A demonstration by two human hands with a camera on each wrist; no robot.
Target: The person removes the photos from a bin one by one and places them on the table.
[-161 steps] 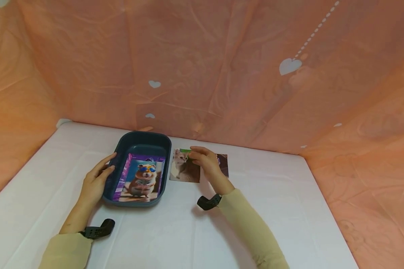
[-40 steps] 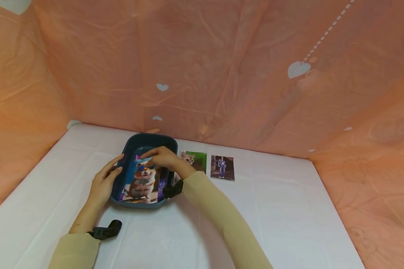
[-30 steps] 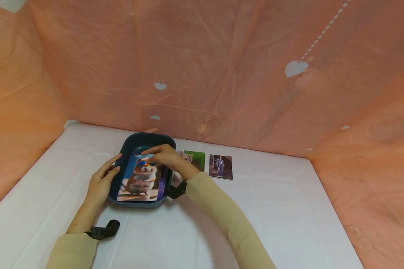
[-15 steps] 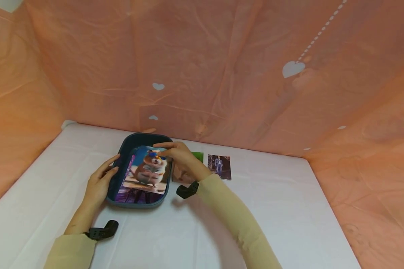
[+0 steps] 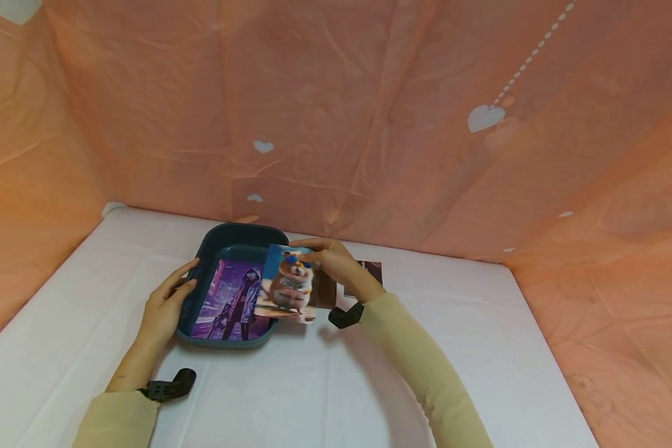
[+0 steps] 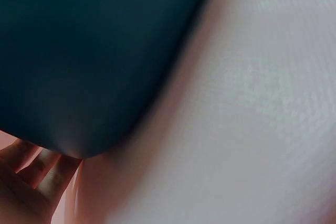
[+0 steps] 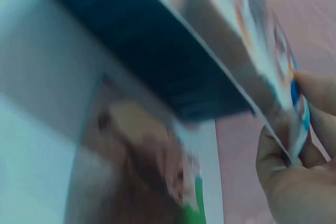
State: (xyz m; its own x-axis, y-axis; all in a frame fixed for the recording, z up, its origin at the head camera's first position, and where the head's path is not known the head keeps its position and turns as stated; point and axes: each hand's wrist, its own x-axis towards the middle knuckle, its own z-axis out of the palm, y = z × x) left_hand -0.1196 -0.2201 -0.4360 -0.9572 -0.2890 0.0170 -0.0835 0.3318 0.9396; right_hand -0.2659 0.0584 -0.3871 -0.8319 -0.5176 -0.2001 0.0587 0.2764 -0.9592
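Observation:
My right hand [image 5: 338,264] pinches the top right corner of a photo card of a hamster in blue goggles [image 5: 285,289]. The right wrist view shows the card bent between thumb and fingers [image 7: 273,156]. It overlaps the right rim of a dark blue tray [image 5: 215,233]. Inside the tray lies a purple card with a hooded figure [image 5: 238,305]. Beneath the held card and hand, a kitten card [image 5: 327,292] is mostly hidden; its lower side shows in the right wrist view. My left hand [image 5: 165,305] rests its extended fingers against the tray's left wall.
Behind the right wrist lies a dark card [image 5: 369,272], partly hidden. The table's white cloth [image 5: 291,386] meets an orange curtain with hearts [image 5: 369,155] at the back. More orange cloth hangs at both sides.
My right hand has reached into the tray, gripped the hamster card and carried it rightward over the rim, uncovering the purple card. The left hand keeps its place at the tray.

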